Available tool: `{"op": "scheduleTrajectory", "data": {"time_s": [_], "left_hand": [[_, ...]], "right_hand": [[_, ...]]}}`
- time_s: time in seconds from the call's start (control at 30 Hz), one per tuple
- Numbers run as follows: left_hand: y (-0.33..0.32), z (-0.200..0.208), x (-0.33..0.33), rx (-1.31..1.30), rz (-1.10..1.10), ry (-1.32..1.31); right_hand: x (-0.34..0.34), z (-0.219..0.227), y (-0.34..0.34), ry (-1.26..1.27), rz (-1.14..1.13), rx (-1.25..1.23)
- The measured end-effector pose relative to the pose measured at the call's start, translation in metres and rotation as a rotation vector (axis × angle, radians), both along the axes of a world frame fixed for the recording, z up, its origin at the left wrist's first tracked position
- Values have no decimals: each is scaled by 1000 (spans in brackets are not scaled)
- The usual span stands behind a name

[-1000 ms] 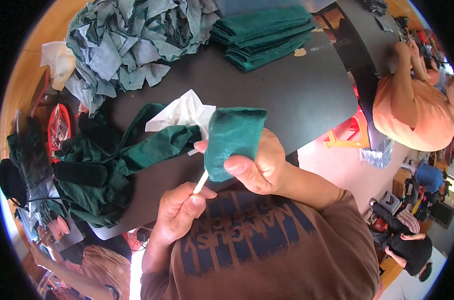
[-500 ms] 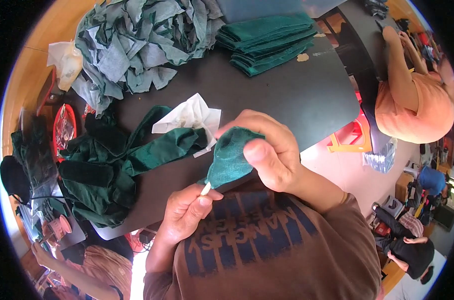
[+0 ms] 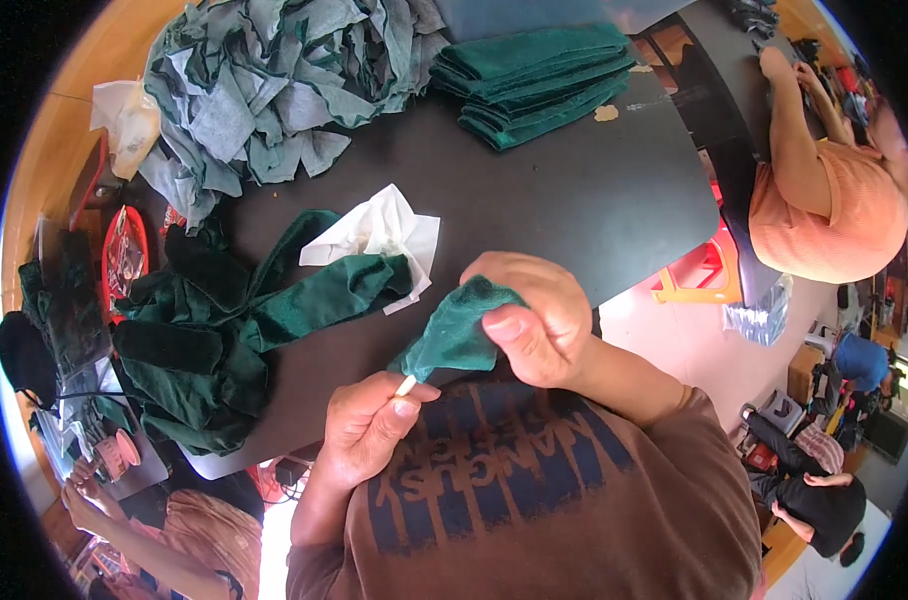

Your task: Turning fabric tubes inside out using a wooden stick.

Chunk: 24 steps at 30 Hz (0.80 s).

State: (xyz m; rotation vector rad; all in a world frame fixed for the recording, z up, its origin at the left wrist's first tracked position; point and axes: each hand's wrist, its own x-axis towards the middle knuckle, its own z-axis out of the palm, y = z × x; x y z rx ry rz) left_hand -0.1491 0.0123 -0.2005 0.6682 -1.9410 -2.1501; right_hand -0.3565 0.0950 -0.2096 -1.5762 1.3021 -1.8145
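Head view: my left hand (image 3: 364,430) pinches the stick (image 3: 406,386); my right hand (image 3: 549,318) grips the cloth (image 3: 454,335) by the bench (image 3: 564,180)'s near edge. Since a second ago, cloth gone from flat to bunched; less stick shows.

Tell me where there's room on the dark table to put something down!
The biggest bare patch of the table lies right of the white paper, between the folded green cloths and the right hand. A smaller one sits between the green heap and the left hand. It's crowded at the left, with the heap and, farther back, the grey-green scraps.
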Motion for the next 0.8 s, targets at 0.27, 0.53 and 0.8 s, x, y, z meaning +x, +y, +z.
{"op": "scheduleTrajectory", "data": {"time_s": [0.27, 0.53, 0.8], "left_hand": [[4, -5, -1, 78, -4, -33], [2, 1, -6, 39, -7, -11], [-2, -2, -11, -480, 53, 26]], "right_hand": [[4, 2, 5, 45, 37, 86], [-2, -2, 3, 128, 36, 8], [-15, 12, 6, -83, 53, 54]]}}
